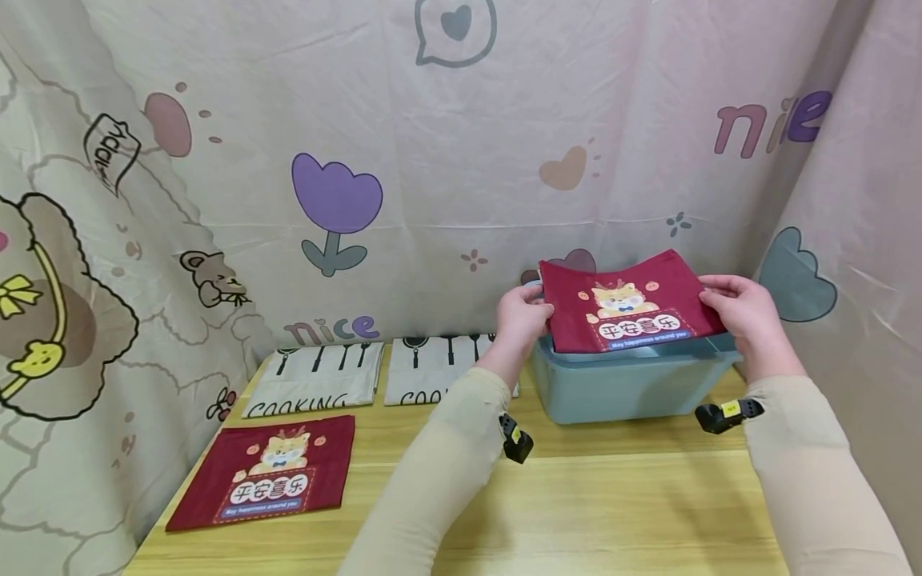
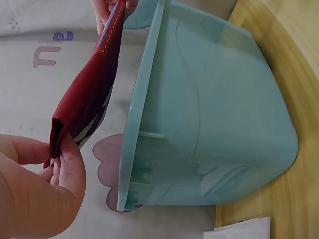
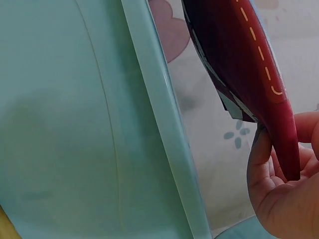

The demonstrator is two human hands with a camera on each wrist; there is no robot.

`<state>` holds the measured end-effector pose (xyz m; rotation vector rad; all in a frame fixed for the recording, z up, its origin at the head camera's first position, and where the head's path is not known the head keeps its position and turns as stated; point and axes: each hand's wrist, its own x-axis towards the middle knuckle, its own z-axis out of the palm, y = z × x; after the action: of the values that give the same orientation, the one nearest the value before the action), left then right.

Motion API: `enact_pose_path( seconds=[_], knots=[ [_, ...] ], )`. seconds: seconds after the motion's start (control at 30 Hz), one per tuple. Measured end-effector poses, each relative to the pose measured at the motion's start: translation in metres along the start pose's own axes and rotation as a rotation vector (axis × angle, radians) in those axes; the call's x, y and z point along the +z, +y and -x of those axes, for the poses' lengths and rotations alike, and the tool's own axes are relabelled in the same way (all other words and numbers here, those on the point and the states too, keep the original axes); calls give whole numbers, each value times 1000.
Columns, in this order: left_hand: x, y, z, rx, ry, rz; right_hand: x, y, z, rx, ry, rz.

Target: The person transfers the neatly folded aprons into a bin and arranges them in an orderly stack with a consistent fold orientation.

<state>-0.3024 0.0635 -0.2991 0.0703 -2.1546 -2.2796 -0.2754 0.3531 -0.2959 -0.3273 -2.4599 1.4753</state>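
Observation:
A folded red apron (image 1: 625, 308) with a cartoon animal and white lettering is held above the blue plastic bin (image 1: 612, 392). My left hand (image 1: 520, 324) pinches its left edge between thumb and fingers. At the opposite edge, my right hand (image 1: 745, 316) grips it the same way. The apron tilts toward me and sags a little along its far edge. In the left wrist view, the folded layers (image 2: 87, 99) show between thumb and fingers, apart from the bin's rim (image 2: 133, 119). What lies inside the bin is mostly hidden by the apron.
A matching folded red apron (image 1: 277, 472) lies at the table's front left. Behind it are two white folded cloths, one at the left (image 1: 317, 380) and another (image 1: 432, 368) partly behind my left arm. A printed curtain (image 1: 446, 160) hangs behind the wooden table (image 1: 598, 496).

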Motion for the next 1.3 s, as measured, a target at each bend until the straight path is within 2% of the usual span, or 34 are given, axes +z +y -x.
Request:
enact_pose_path(
  seconds=[0.27,0.43,0.7,0.8,0.97,1.03,1.3],
  knots=[
    [6,0,-5,8,15,13,-1,-2,-9,-3,1,42],
    [8,0,-5,3,18,30,-3,-4,-13,-2,-11,57],
    [15,0,-2,12,58,5,-5,-2,-16,16,-5,53],
    [16,1,-1,34,35,-82,-5,0,-18,21,-2,70],
    [12,0,2,105,-30,-449,-6,7,-18,-36,-15,214],
    [10,-1,3,128,-44,-534,-7,9,-17,-74,-15,261],
    [4,-1,12,247,-87,-539,-7,8,-12,-192,-40,317]
  ],
)
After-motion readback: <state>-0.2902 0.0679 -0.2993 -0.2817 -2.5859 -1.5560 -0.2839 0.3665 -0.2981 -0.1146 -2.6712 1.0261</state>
